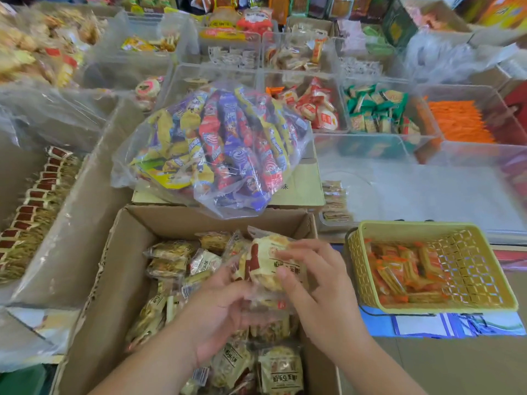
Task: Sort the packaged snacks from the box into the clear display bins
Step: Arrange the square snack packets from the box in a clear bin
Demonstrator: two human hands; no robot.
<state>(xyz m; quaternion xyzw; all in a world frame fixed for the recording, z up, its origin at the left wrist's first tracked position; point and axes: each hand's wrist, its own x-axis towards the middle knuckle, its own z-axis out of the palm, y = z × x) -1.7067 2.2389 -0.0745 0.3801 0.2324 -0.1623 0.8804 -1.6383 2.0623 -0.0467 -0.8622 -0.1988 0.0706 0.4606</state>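
Snack packets (pixel 268 269): small stack of cream-wrapped round cakes, held just above the loose pile in the box, between both hands.
Box (pixel 119 280): open cardboard carton nearest the person, flaps out, well filled with the same packets. Judging by that, most of the sorting is left to do.
Left hand (pixel 216 309): palm up under the stack, fingers curled round its underside, so it carries the weight.
Right hand (pixel 325 292): thumb and fingertips pinch the top packet at its right edge. Looks like squaring the stack so the slick wrappers don't slide.
Why a stack: probably to move several at once and set them down in a row, the way other bins are filled.
Clear bin (pixel 427 189): beyond and right of the box, mostly bare, with a few similar-looking packets stood at its left end. Likely the destination, not certain.
Bag of mixed snacks (pixel 222 149): clear bag lying on a closed carton directly behind the box. It blocks a straight reach, so the route is to the right.
Yellow basket (pixel 484 269): just right of the box, holds orange packets. The stack has to pass beside or over it.
Rear bins: one type each, green packets (pixel 376 109) and orange sticks (pixel 459 121), so matching the type matters.
Risk: top packet could slip off mid-carry.
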